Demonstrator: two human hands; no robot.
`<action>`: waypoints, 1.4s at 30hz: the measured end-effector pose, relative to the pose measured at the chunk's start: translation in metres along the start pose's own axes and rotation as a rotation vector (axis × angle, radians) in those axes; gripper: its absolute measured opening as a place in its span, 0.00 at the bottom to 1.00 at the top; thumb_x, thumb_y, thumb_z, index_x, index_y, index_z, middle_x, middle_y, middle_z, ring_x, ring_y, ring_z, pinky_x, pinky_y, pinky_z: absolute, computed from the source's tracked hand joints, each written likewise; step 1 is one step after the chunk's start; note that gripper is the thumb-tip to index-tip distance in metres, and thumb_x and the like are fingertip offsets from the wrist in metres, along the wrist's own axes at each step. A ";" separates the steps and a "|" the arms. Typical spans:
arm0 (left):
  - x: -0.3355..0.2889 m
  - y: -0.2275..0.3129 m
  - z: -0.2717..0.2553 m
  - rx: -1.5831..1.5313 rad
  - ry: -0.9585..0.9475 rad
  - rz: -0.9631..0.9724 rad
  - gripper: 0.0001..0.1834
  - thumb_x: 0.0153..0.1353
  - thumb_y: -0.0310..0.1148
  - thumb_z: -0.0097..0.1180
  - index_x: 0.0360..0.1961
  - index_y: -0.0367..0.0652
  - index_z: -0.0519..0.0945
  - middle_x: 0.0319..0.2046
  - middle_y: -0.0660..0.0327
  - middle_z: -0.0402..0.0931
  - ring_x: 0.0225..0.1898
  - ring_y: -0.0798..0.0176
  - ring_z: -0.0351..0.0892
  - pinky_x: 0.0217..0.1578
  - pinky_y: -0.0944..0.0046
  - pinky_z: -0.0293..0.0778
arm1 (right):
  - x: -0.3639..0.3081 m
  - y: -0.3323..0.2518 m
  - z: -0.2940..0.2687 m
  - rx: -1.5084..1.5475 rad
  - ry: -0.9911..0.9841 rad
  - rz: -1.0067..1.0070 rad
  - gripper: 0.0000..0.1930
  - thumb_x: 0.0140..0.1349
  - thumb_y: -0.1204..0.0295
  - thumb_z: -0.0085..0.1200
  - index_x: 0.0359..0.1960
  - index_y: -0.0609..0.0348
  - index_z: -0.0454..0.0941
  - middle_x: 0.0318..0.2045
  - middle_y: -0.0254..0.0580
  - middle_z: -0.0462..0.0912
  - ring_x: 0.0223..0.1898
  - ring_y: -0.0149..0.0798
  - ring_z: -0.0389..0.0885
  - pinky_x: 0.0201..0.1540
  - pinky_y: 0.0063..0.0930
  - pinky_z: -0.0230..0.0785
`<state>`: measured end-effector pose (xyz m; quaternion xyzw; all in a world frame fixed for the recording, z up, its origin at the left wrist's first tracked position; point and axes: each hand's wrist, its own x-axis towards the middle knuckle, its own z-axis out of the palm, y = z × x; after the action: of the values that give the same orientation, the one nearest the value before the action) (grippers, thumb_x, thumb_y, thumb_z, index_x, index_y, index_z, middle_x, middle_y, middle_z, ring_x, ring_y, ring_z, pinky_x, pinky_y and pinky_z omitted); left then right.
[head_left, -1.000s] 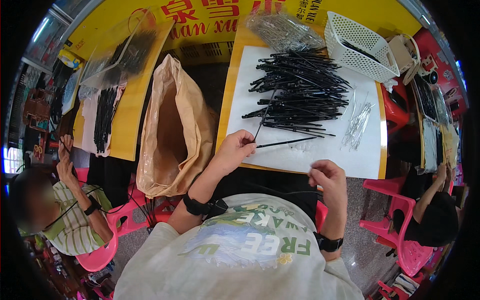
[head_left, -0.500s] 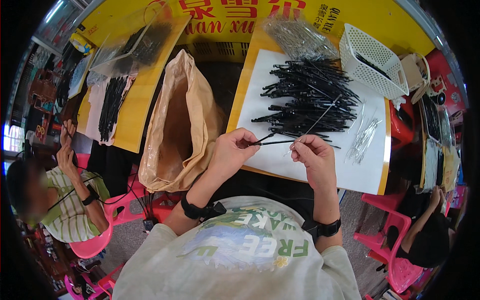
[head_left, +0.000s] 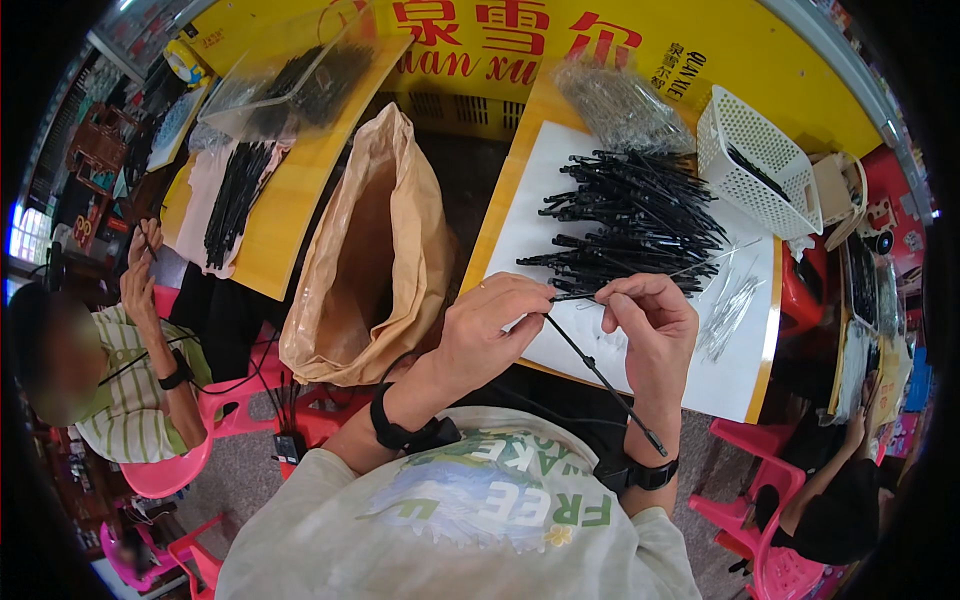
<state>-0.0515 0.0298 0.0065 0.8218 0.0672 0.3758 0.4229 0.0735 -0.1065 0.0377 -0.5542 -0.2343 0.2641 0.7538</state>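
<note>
My left hand (head_left: 497, 325) pinches the upper end of a thin black rod (head_left: 600, 375) that slants down toward my chest. My right hand (head_left: 652, 330) is closed beside it, fingertips at the same upper end of the rod, holding something thin that I cannot make out. Both hands hover over the near edge of a white sheet (head_left: 740, 375). A heap of black rods (head_left: 635, 220) lies on that sheet just beyond my hands. A small bunch of thin clear or silvery pins (head_left: 728, 312) lies to the right of my right hand.
A tall open brown sack (head_left: 375, 250) stands left of the sheet. A white mesh basket (head_left: 755, 160) sits at the far right of the yellow table (head_left: 505, 195). Another person (head_left: 120, 370) sits at the left, by a second table with black rods (head_left: 235, 195). Pink chairs (head_left: 770, 555) stand around.
My right hand has come from near my chest up to my left hand. The black rod now points down toward me instead of lying sideways, and both hands have drawn closer to me.
</note>
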 end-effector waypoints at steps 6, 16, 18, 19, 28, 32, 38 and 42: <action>0.001 0.001 0.000 0.008 -0.001 0.059 0.14 0.40 0.11 0.59 0.30 0.37 0.78 0.32 0.54 0.80 0.37 0.55 0.80 0.38 0.63 0.75 | -0.003 -0.003 0.003 -0.082 -0.048 0.023 0.03 0.56 0.85 0.52 0.32 0.68 0.75 0.31 0.45 0.81 0.26 0.26 0.78 0.29 0.16 0.72; 0.000 -0.004 0.003 0.077 -0.014 0.234 0.14 0.37 0.12 0.60 0.28 0.35 0.77 0.30 0.54 0.79 0.35 0.54 0.81 0.35 0.63 0.76 | -0.005 -0.001 0.008 -0.208 -0.045 -0.008 0.02 0.58 0.85 0.51 0.32 0.69 0.75 0.31 0.43 0.81 0.31 0.28 0.81 0.35 0.18 0.76; 0.000 -0.005 0.004 0.083 -0.012 0.245 0.14 0.37 0.12 0.60 0.27 0.35 0.77 0.30 0.54 0.80 0.35 0.54 0.81 0.34 0.64 0.77 | -0.005 -0.002 0.008 -0.200 -0.036 -0.010 0.02 0.58 0.85 0.51 0.32 0.69 0.75 0.31 0.43 0.81 0.31 0.28 0.81 0.36 0.18 0.76; 0.000 -0.005 0.004 0.086 -0.006 0.248 0.14 0.37 0.12 0.60 0.27 0.35 0.77 0.30 0.55 0.80 0.35 0.55 0.81 0.34 0.64 0.77 | -0.005 -0.002 0.008 -0.192 -0.028 -0.011 0.02 0.58 0.85 0.51 0.32 0.69 0.75 0.31 0.43 0.81 0.31 0.28 0.81 0.36 0.18 0.76; -0.003 -0.001 0.005 0.034 -0.030 0.108 0.15 0.38 0.12 0.60 0.29 0.38 0.78 0.32 0.56 0.80 0.35 0.56 0.81 0.34 0.65 0.76 | -0.005 0.005 0.008 -0.181 -0.038 0.046 0.03 0.58 0.84 0.51 0.34 0.69 0.75 0.30 0.43 0.81 0.30 0.28 0.81 0.35 0.18 0.76; -0.005 -0.003 0.005 0.017 -0.065 0.066 0.15 0.40 0.13 0.60 0.31 0.38 0.79 0.32 0.56 0.80 0.36 0.57 0.81 0.35 0.66 0.76 | -0.004 0.006 0.006 -0.189 -0.038 0.045 0.03 0.58 0.84 0.51 0.33 0.69 0.75 0.30 0.43 0.81 0.30 0.28 0.81 0.35 0.17 0.75; -0.009 -0.007 0.007 -0.408 -0.143 -0.561 0.08 0.51 0.18 0.61 0.34 0.35 0.78 0.32 0.61 0.80 0.34 0.72 0.78 0.36 0.73 0.73 | -0.003 0.006 0.004 -0.158 0.003 0.090 0.03 0.58 0.83 0.52 0.34 0.69 0.75 0.29 0.43 0.81 0.28 0.29 0.82 0.32 0.17 0.75; -0.007 -0.014 0.006 -0.629 -0.152 -0.693 0.09 0.52 0.21 0.62 0.35 0.34 0.78 0.32 0.62 0.79 0.33 0.75 0.76 0.35 0.75 0.72 | 0.002 0.006 0.001 -0.177 0.007 0.177 0.04 0.57 0.80 0.54 0.33 0.69 0.76 0.27 0.44 0.82 0.23 0.28 0.81 0.25 0.16 0.73</action>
<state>-0.0500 0.0319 -0.0102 0.6083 0.1893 0.1536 0.7553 0.0732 -0.1028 0.0323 -0.6380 -0.2042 0.3058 0.6766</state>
